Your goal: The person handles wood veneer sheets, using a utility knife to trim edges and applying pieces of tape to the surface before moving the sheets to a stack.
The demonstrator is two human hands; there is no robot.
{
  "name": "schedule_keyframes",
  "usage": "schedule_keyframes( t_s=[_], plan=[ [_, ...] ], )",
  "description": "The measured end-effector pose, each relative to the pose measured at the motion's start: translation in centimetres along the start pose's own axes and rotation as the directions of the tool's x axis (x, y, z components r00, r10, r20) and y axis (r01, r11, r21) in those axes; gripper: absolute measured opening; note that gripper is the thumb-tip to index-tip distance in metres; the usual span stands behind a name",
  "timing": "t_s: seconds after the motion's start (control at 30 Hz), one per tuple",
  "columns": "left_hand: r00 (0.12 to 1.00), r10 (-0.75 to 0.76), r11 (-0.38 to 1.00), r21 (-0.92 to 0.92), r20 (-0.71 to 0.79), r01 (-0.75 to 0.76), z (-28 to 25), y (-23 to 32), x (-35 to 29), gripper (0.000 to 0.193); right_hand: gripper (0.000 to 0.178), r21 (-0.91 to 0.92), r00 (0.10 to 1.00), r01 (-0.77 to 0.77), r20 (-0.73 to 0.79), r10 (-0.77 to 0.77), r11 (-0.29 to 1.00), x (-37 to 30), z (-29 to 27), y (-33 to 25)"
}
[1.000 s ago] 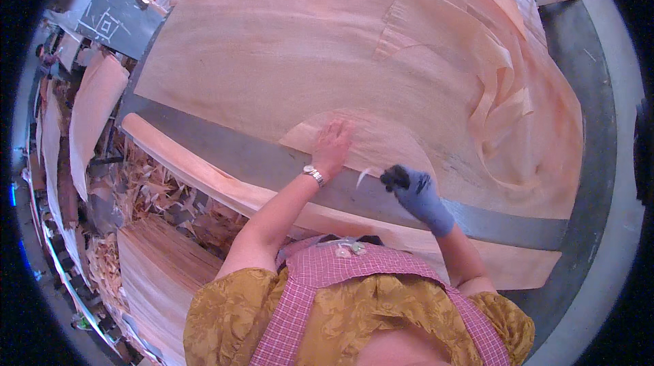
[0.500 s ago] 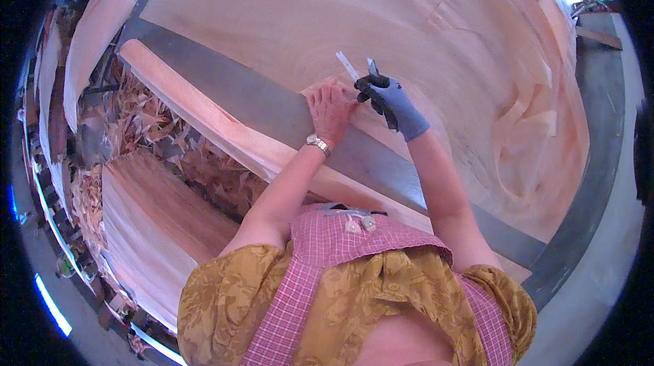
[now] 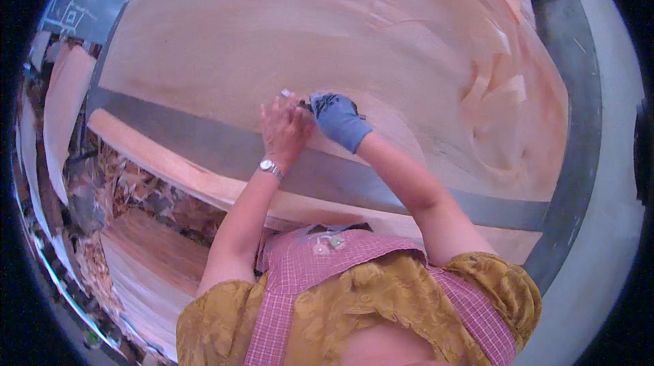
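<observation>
My bare left hand [image 3: 285,129], a metal watch at its wrist, rests on the wood veneer sheet [image 3: 225,39] with its fingers apart. Just to its right is my right hand [image 3: 338,122], in a blue-grey glove with dark fingertips. Its fingers are closed round a slim dark-handled tool [image 3: 362,116], whose handle end pokes out behind the glove. Beyond my left fingertips shows a small whitish piece [image 3: 285,93]. The tool's working end is mostly hidden between the two hands, so its kind is unclear.
A grey metal strip [image 3: 225,134] runs along the table's near side, with a rolled-over veneer edge [image 3: 177,165] before it. Veneer scraps [image 3: 146,192] and a stacked veneer bundle [image 3: 153,257] lie at left. Crumpled veneer [image 3: 501,114] is on the right, beside a dark table edge [image 3: 575,127].
The view has shifted. My right hand has come down and leftward, close against my left hand; the pale strip and tool tip that stuck up from it are now mostly hidden.
</observation>
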State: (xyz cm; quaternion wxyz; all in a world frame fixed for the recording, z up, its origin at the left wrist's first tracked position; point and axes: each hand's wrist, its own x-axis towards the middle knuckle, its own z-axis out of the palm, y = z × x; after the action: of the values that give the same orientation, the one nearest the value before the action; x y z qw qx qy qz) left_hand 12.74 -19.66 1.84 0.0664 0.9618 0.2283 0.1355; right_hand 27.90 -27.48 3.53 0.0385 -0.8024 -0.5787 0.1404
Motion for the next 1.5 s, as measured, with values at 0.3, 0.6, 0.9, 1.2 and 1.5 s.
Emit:
schedule_keyframes(
  t_s=[0.3,0.6,0.9,1.2,1.5],
  plan=[
    [0.966,-0.126,0.983,-0.100,0.224,0.151,-3.4,1.6,1.6,0.070,0.024,0.853,0.934,-0.305,0.181,0.310,0.423,-10.2,-8.4,14.9],
    [0.972,0.233,0.913,-0.340,-0.020,-0.225,3.4,16.0,4.0,0.071,0.040,0.046,0.935,-0.346,-0.064,0.348,0.937,-9.5,-4.0,18.2],
    [0.941,0.286,0.941,-0.238,0.180,-0.241,3.7,18.8,5.6,0.077,0.030,0.799,0.852,-0.408,0.160,0.498,0.441,-15.3,-2.2,19.3],
    [0.863,0.255,0.957,-0.239,0.436,-0.162,3.0,19.3,5.9,0.081,0.032,0.835,0.805,-0.478,0.293,0.516,0.272,-24.7,-5.2,16.9],
    [0.948,0.299,0.953,-0.094,0.108,-0.289,4.4,19.2,4.8,0.080,0.060,0.606,0.575,-0.679,0.088,0.813,0.414,-28.3,-0.9,18.1]
  ],
)
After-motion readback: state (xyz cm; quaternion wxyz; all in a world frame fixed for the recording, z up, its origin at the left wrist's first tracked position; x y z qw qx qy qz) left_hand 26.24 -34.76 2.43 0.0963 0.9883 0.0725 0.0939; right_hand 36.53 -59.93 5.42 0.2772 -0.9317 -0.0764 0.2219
